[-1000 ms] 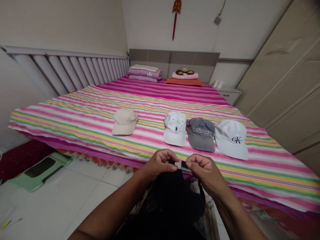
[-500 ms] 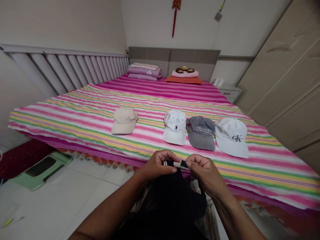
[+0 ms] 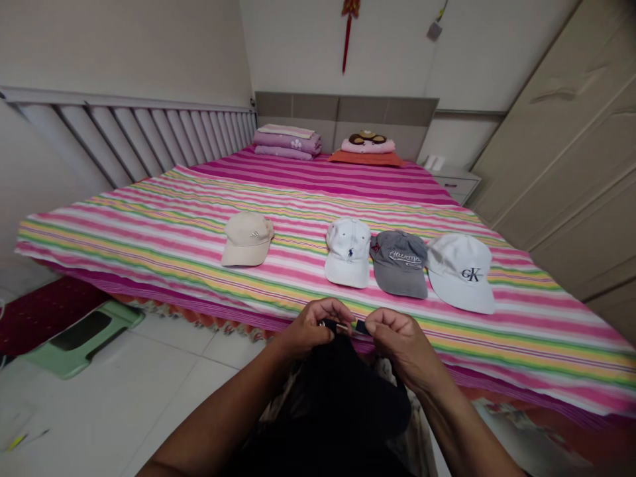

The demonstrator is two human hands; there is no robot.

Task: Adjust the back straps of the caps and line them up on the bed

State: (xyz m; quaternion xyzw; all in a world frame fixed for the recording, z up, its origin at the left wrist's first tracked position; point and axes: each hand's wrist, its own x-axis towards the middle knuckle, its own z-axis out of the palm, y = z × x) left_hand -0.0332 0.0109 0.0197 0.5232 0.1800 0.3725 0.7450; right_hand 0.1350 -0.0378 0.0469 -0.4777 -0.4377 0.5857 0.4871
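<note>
black cap (image 3: 342,384): low in the middle of the frame, hanging below both hands; its bottom edge is lost in the dark area beneath.
left hand (image 3: 313,328): fingers curled, pinching the strap (image 3: 330,324) of the black cap beside a small metal fastening.
right hand (image 3: 397,334): thumb and fingertips narrowed on the dark strap end (image 3: 361,326).
strap gap: the two held parts look slightly apart, with a pale bit between; whether they join is too small to tell.
slip risk: the strap end could escape a pinch this small, or twist and catch at the fastening if pulled at a slant.
in the way: curled fingers hide much of the strap, and dark cloth on dark makes its edges hard to follow.
bed cover (image 3: 291,295): striped, across the middle, just beyond the hands.
other caps: beige cap (image 3: 247,240) left of centre; white cap (image 3: 348,255), grey cap (image 3: 400,265) and pale lettered cap (image 3: 461,273) side by side, right of centre.
green stool (image 3: 82,348): on the floor, lower left, well apart.
</note>
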